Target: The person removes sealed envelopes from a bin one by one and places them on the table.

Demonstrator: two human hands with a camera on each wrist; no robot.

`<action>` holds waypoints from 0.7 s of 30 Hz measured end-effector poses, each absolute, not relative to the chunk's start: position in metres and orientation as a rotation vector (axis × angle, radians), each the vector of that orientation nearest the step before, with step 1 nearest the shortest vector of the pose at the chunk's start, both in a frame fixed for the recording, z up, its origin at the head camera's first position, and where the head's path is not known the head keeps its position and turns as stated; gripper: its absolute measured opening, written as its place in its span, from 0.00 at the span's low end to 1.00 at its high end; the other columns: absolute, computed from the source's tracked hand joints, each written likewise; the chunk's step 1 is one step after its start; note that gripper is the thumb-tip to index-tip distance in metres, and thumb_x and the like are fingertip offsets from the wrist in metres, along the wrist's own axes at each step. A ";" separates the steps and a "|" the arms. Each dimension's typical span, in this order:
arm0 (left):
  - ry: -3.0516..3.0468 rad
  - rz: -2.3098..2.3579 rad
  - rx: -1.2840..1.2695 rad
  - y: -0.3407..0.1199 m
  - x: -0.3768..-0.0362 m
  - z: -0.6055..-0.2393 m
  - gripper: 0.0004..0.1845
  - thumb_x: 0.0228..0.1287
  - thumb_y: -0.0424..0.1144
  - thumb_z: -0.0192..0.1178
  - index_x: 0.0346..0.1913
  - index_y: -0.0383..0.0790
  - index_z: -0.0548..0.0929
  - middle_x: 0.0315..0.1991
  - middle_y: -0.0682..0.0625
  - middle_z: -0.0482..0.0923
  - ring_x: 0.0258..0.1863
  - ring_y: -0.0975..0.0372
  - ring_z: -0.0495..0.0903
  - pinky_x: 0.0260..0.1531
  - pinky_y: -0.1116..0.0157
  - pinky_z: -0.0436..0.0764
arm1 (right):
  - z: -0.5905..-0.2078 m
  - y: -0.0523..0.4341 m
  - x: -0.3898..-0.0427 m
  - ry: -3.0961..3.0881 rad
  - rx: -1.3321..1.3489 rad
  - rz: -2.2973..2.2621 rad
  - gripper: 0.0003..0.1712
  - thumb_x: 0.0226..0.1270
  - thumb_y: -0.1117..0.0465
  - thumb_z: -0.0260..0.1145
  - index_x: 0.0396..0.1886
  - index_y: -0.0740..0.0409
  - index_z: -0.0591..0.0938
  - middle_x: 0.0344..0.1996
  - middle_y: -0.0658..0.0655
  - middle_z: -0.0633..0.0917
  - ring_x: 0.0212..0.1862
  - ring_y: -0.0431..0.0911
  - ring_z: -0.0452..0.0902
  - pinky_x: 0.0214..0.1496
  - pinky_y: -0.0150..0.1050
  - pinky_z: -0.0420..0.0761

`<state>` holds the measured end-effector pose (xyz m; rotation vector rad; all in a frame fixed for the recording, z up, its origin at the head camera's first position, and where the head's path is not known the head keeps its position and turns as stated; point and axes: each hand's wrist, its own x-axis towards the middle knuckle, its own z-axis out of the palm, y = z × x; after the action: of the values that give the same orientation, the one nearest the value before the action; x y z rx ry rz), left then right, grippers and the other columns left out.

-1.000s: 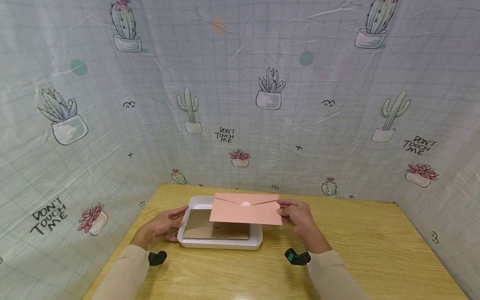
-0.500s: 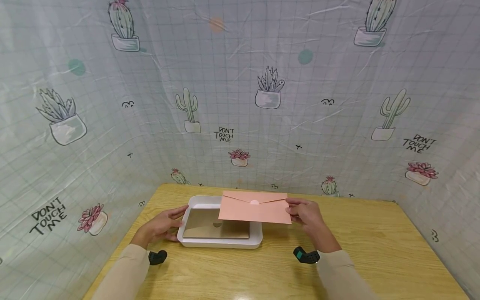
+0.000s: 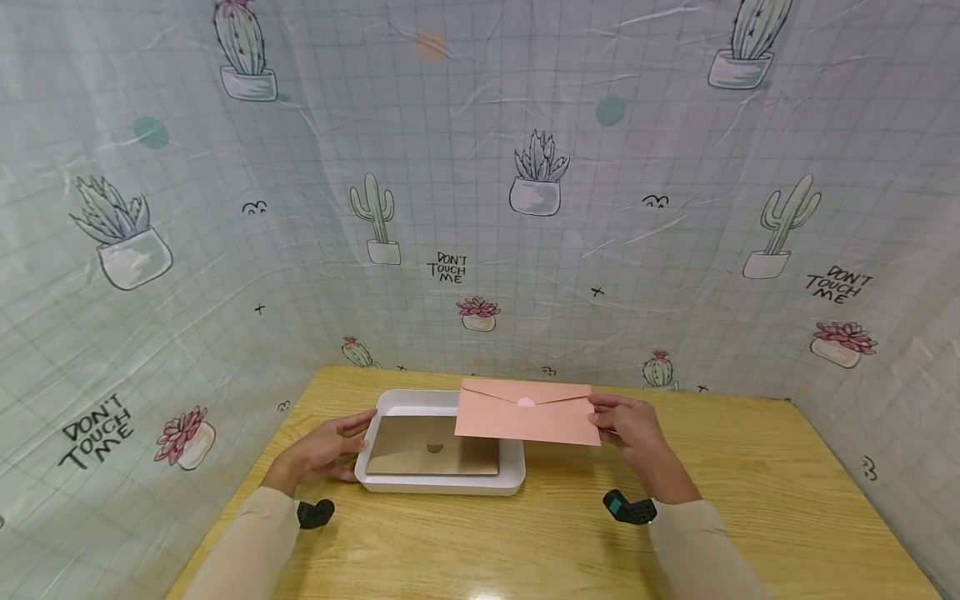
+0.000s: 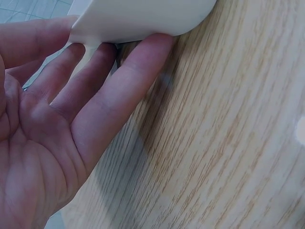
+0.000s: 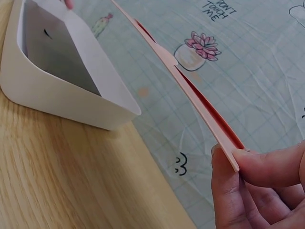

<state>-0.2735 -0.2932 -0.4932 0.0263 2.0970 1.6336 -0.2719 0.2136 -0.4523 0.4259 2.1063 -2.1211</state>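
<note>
A pink envelope [image 3: 525,419] with a round pale seal hangs above the right part of a white tray [image 3: 442,485]. My right hand [image 3: 633,427] pinches its right edge between thumb and fingers, as the right wrist view shows. At the tray's left end is my left hand [image 3: 322,450]; one finger rests against the rim and others hold the lower edge, seen in the left wrist view. Inside the tray lies a flat gold-brown envelope [image 3: 408,450] with a dark round mark in its middle. The pink envelope hides its upper right corner.
A wooden table [image 3: 555,542] bears the tray near its back left. Curtain walls printed with cacti [image 3: 375,221] stand close behind it and along both sides. Dark wrist devices [image 3: 630,507] stick out at both sleeves.
My right hand has carried the pink envelope rightward, uncovering more of the gold-brown envelope and its round mark. The left hand and the tray have stayed in place.
</note>
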 end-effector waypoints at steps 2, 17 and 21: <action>2.091 1.637 0.021 -0.293 -0.273 -0.493 0.39 0.77 0.31 0.55 0.85 0.47 0.52 0.85 0.38 0.43 0.67 0.45 0.75 0.47 0.46 0.90 | -0.452 0.217 -0.272 2.110 0.414 -2.118 0.28 0.68 0.73 0.68 0.68 0.67 0.79 0.36 0.47 0.87 0.35 0.39 0.83 0.33 0.32 0.82; 2.089 1.645 0.010 -0.292 -0.273 -0.492 0.38 0.78 0.30 0.53 0.85 0.47 0.52 0.85 0.39 0.43 0.62 0.48 0.78 0.46 0.46 0.90 | -0.449 0.244 -0.270 2.083 0.405 -2.153 0.31 0.68 0.74 0.67 0.71 0.69 0.76 0.32 0.44 0.88 0.33 0.38 0.86 0.34 0.31 0.85; 2.089 1.647 0.004 -0.292 -0.273 -0.493 0.39 0.78 0.30 0.54 0.85 0.47 0.52 0.85 0.39 0.44 0.62 0.48 0.78 0.45 0.46 0.90 | -0.448 0.249 -0.269 2.048 0.417 -2.179 0.31 0.68 0.75 0.67 0.71 0.69 0.76 0.31 0.44 0.88 0.33 0.38 0.86 0.34 0.31 0.86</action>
<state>-0.2727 -0.2918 -0.4930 0.0037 2.0889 1.6470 -0.2693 0.2491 -0.4477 0.4167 2.0476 -2.1789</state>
